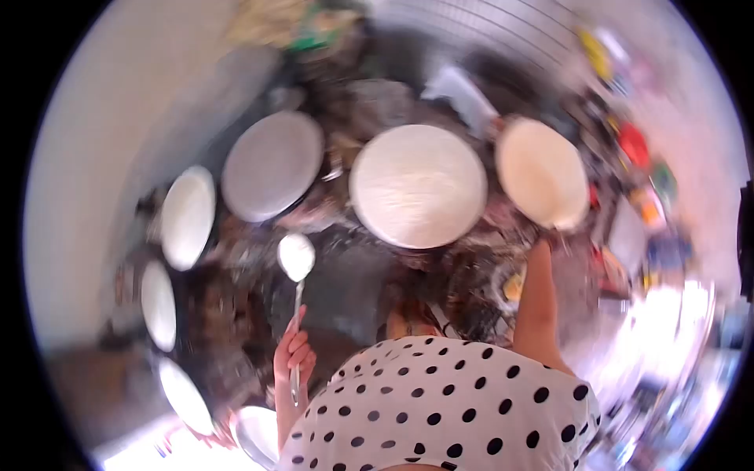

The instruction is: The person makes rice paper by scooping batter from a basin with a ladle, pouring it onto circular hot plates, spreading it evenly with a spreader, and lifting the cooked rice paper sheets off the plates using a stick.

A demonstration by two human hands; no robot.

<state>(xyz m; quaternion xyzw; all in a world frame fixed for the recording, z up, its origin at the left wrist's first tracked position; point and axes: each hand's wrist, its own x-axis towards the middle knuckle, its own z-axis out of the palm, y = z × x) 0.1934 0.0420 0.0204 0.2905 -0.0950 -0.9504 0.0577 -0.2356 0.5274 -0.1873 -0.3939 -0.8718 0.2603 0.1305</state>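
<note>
In the head view my left hand is wrapped around the handle of a ladle, which points up and away from me. White stuff fills or covers its bowl. Ahead, at centre, lies a large round disc with a white surface. My right arm reaches forward to the near edge of a cream-coloured round disc. Blur and shadow obscure the right hand's fingers there, so I cannot make out whether they hold anything. A grey round plate sits beyond the ladle.
More white discs curve down the left side, beside a pale wall. A white angular object stands behind the central disc. Blurred clutter, including a red item, lines the right. Dark, uneven ground lies before me.
</note>
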